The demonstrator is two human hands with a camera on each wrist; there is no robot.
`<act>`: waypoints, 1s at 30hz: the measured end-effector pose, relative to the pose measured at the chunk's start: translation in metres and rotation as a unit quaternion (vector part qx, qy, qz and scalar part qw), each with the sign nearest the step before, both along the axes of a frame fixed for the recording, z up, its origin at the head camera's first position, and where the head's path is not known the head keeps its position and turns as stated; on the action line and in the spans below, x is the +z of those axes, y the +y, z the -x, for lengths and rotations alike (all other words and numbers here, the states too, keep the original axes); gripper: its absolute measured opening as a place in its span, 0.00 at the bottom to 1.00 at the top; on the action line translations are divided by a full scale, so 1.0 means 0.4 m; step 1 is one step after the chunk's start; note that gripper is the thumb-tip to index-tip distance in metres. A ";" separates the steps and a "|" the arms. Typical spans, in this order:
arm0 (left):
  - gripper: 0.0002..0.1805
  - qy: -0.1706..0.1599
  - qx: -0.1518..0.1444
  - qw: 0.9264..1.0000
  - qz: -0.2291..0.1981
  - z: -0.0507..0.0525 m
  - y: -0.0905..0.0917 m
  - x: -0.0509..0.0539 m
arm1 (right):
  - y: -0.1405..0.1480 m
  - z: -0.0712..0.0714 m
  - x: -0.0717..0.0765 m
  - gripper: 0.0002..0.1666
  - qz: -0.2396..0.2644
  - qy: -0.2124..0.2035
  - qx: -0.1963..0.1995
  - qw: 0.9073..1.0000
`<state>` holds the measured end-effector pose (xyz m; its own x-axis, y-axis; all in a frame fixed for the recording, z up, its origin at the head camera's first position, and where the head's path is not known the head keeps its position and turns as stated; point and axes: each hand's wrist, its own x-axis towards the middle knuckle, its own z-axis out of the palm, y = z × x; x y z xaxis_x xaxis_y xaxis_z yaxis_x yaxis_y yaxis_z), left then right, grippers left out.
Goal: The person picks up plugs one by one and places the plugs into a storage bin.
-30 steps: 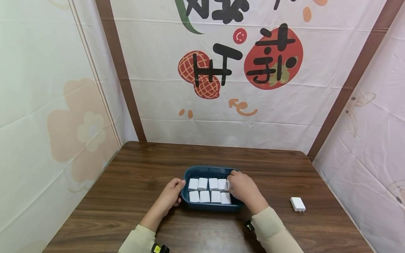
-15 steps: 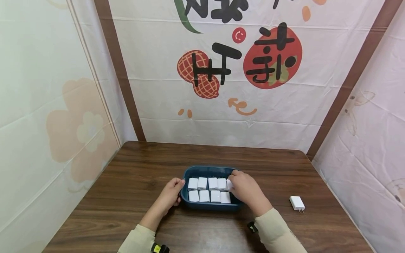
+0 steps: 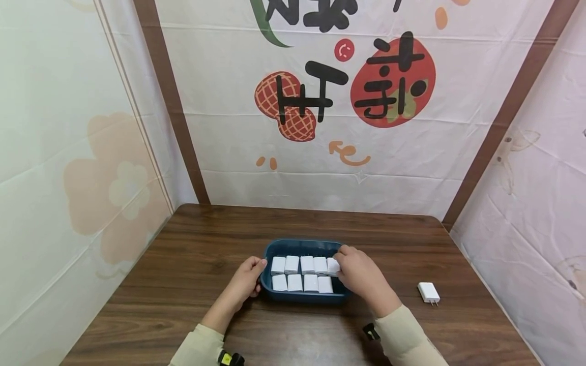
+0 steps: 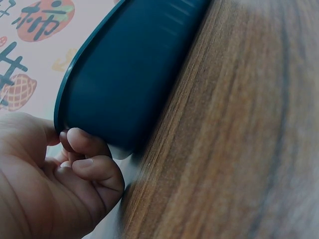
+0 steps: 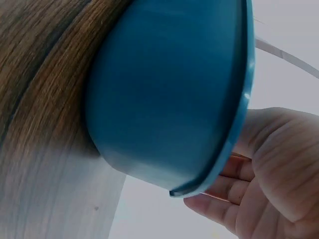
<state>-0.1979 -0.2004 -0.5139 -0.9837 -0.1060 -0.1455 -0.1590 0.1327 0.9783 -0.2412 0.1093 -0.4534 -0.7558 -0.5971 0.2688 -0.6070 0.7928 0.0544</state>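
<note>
A dark blue plastic box (image 3: 304, 299) stands on the table, with several white plug chargers (image 3: 295, 282) set in two rows inside. At its left end my left hand (image 3: 247, 278) grips the rim, the thumb on top and the other fingers (image 4: 94, 167) curled below it against the outer wall. My right hand (image 3: 363, 274) reaches over the right end and pinches the last charger (image 3: 333, 265) of the back row, partly covering it. In the right wrist view, the blue wall (image 5: 164, 94) hides the fingertips and the charger.
A single white charger (image 3: 428, 292) lies on the table at the right, its prongs toward me. The brown wooden table (image 3: 220, 223) meets printed white cloth walls (image 3: 229, 152) at the back and both sides.
My right hand has shifted slightly to the right, and more of the end charger shows beside its fingers. The left hand keeps its grip on the box, which stays in place.
</note>
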 end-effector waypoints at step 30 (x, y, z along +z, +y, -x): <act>0.19 0.004 -0.006 1.000 0.001 -0.008 0.000 0.011 | 0.157 -0.048 0.002 0.23 0.048 0.023 -0.030 0.998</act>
<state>-0.1948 -0.2004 -0.5096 -0.9862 -0.0938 -0.1367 -0.1487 0.1364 0.9794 -0.2218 0.1721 -0.4527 -0.7748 -0.5216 0.3573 -0.5576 0.8301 0.0027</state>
